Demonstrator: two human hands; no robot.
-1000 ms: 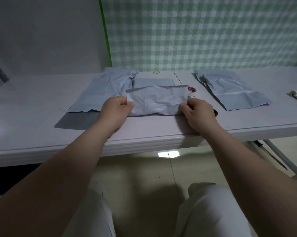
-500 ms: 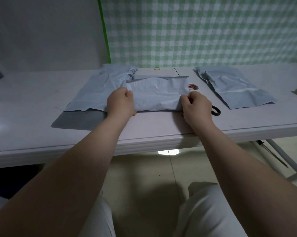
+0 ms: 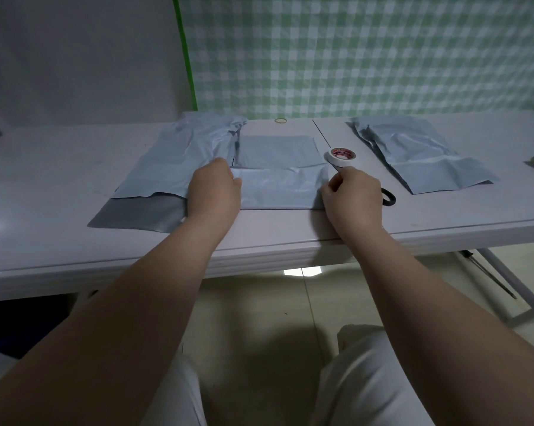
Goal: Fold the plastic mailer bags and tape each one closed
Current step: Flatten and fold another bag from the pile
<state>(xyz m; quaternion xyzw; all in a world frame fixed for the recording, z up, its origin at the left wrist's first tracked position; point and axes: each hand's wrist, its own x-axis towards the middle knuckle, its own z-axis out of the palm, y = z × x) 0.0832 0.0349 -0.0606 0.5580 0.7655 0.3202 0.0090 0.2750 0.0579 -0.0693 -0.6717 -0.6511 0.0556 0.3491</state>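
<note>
Mailer (image 3: pixel 281 189) lies flat between the hands, folded over on itself. Left hand (image 3: pixel 213 192) curls on its left edge, and right hand (image 3: pixel 351 198) pinches the right edge. It's thin film, so likely light, soft and slippery; best held at both ends of the crease and pressed down. Tape (image 3: pixel 341 155) waits just beyond the right hand. Smooth pale counter (image 3: pixel 44 186), more bags (image 3: pixel 179 158) beyond the left hand, checked cloth (image 3: pixel 351 56) behind.

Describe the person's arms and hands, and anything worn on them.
The left arm and right arm are bare, no sleeves showing. The left hand and right hand have no gloves, visible rings or watch. White trousers cover the knees.
</note>
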